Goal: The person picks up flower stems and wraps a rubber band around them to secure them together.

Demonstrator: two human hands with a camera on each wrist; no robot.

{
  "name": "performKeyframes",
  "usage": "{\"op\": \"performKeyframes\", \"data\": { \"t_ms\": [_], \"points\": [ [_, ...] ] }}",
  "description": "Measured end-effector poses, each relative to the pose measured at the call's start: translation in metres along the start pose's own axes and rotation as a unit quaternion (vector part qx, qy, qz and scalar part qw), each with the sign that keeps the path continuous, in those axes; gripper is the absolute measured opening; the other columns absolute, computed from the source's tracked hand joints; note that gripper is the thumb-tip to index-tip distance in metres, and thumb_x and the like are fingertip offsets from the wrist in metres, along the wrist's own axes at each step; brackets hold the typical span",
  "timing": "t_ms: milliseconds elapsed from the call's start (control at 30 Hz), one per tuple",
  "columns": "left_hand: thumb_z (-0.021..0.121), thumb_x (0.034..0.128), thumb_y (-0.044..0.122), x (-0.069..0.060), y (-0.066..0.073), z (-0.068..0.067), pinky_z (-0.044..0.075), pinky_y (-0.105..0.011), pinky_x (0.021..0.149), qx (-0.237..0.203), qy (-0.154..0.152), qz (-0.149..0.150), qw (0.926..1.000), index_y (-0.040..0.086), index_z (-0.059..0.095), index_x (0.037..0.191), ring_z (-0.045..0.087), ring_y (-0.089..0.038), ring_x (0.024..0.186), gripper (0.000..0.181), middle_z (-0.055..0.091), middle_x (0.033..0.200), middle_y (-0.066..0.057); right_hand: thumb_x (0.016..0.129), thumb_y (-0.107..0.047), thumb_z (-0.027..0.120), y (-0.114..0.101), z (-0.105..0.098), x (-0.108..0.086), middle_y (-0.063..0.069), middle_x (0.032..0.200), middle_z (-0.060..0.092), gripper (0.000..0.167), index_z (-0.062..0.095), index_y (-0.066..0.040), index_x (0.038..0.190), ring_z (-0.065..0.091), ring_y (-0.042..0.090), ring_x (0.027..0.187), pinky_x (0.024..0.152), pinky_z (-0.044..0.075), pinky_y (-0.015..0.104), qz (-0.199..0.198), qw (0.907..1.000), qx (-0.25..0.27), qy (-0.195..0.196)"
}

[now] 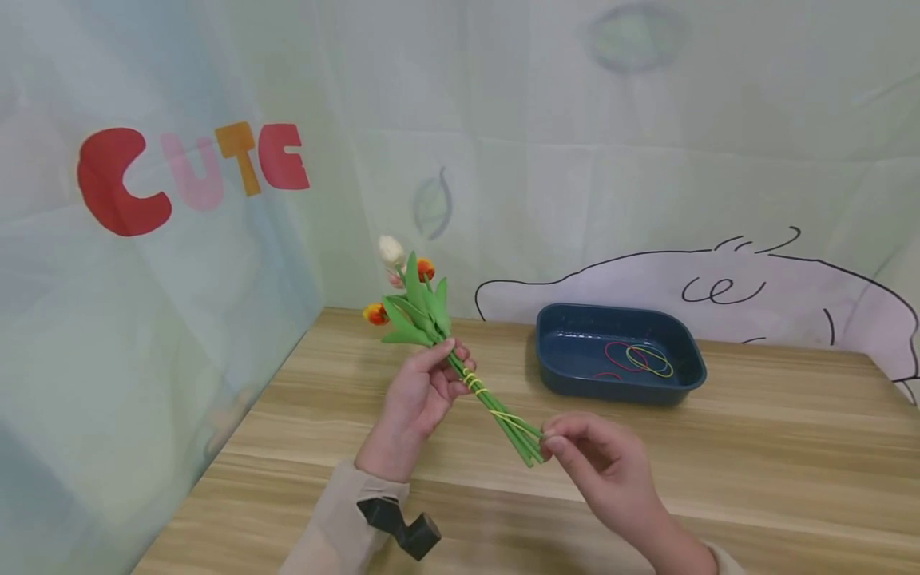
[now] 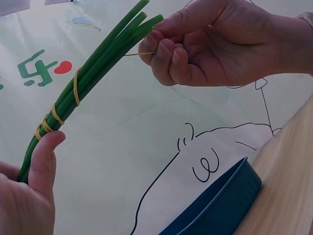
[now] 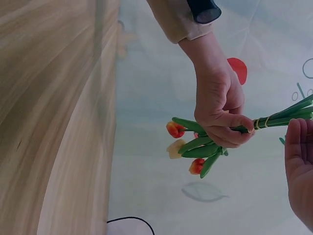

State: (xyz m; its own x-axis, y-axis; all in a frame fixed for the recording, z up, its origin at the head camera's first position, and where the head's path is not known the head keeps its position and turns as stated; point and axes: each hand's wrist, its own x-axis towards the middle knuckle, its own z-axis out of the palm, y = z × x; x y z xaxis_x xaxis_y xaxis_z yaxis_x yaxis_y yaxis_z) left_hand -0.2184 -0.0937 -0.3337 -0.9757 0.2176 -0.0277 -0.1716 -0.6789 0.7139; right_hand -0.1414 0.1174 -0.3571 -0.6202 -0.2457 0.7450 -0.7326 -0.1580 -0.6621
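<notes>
A bunch of artificial tulips [image 1: 424, 307] with green stems and leaves and white, orange and pink blooms is held above the table. My left hand [image 1: 429, 391] grips its stems just below the leaves. A yellow rubber band [image 1: 474, 382] is wound several times around the stems, and a loop of it stretches toward the stem ends. My right hand [image 1: 604, 471] pinches that stretched loop beside the cut ends, as the taut strand in the left wrist view shows. In the right wrist view the blooms [image 3: 197, 166] hang beyond the left hand [image 3: 222, 107].
A dark blue tray [image 1: 618, 391] stands at the back of the wooden table [image 1: 776, 447], with red and yellow rubber bands [image 1: 650, 361] inside. A printed cloth [image 1: 539, 160] hangs behind and to the left. A black wrist camera [image 1: 402, 527] sits on the left sleeve.
</notes>
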Motion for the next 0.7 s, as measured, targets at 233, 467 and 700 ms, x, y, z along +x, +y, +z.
{"op": "performKeyframes", "data": {
  "t_ms": [233, 467, 700],
  "points": [
    [0.031, 0.1025, 0.003, -0.0001, 0.0010, -0.0017, 0.056, -0.020, 0.053, -0.011, -0.010, 0.011, 0.9998, 0.006, 0.054, 0.082, 0.062, -0.011, 0.061, 0.031, 0.060, 0.068, -0.001, 0.087, 0.019, 0.054, 0.0002, 0.0000, 0.0001, -0.005, 0.092, 0.065, 0.014, 0.059, 0.007, 0.093, 0.062, 0.007, 0.080, 0.071, 0.056, 0.018, 0.035, 0.9994, 0.004, 0.003],
    [0.029, 0.1027, 0.002, -0.0024, 0.0026, -0.0030, 0.056, -0.020, 0.052, -0.004, -0.045, 0.027, 0.9986, 0.007, 0.055, 0.082, 0.063, -0.010, 0.062, 0.034, 0.060, 0.069, 0.000, 0.087, 0.022, 0.051, 0.0033, -0.0005, -0.0016, -0.003, 0.093, 0.066, 0.018, 0.060, 0.008, 0.094, 0.062, 0.010, 0.078, 0.070, 0.056, 0.020, 0.063, 0.9977, 0.022, -0.002],
    [0.030, 0.1026, 0.002, -0.0052, 0.0013, 0.0003, 0.057, -0.020, 0.053, 0.042, -0.085, 0.034, 0.9950, 0.008, 0.055, 0.085, 0.063, -0.008, 0.062, 0.030, 0.061, 0.070, 0.002, 0.088, 0.021, 0.049, 0.0038, -0.0027, -0.0020, -0.003, 0.097, 0.065, 0.019, 0.060, 0.006, 0.095, 0.062, 0.009, 0.086, 0.074, 0.057, 0.021, 0.064, 0.9950, 0.056, -0.053]
  ]
}}
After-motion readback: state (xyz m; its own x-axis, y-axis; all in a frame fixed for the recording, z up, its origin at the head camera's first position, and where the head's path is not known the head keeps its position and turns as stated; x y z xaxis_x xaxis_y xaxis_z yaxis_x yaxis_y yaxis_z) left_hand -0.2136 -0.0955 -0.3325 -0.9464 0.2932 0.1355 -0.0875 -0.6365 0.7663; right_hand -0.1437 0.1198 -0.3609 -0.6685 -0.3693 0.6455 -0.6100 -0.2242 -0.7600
